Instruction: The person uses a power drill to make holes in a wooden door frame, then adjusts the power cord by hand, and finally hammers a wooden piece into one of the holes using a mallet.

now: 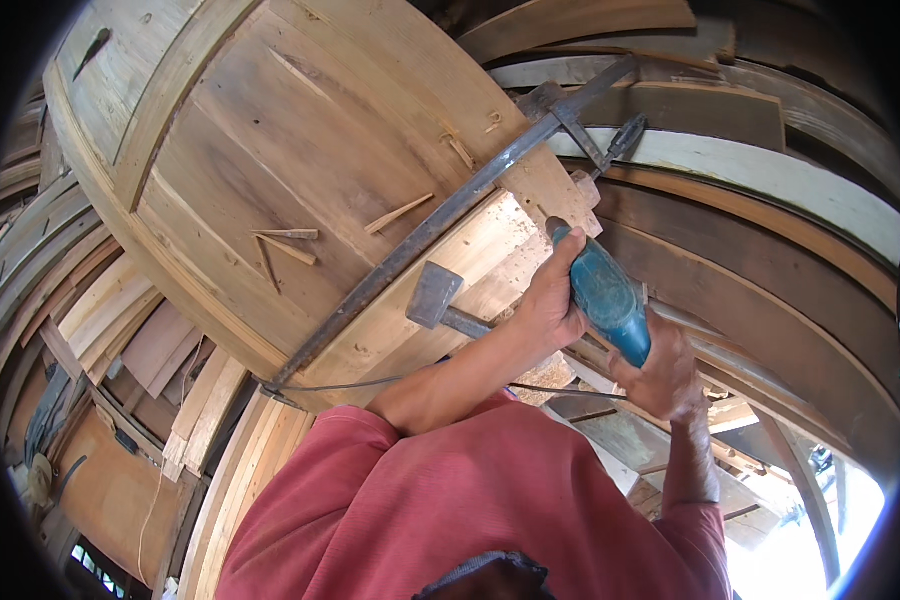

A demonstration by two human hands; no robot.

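Observation:
A teal power drill [607, 290] is held in both hands, its nose pointing at the edge of a large wooden panel door [270, 150]. My left hand [553, 300] is wrapped round the drill's front part, thumb along its side. The rear grip is in my right hand [662, 368]; its fingers are partly hidden. Whether the bit is inside the wood I cannot tell. Wood shavings lie on the pale rail [505, 235] by the drill. A long metal bar clamp [440, 215] spans the door. Beside my left forearm lies a hammer [436, 296] with a blocky metal head.
Several thin wooden wedges [400, 213] lie on the door. The clamp's screw handle [625, 138] sticks out at the far right. A black cord [580, 392] passes near my forearms. Stacked boards [740, 240] stand along the right, with more timber [110, 310] at the left.

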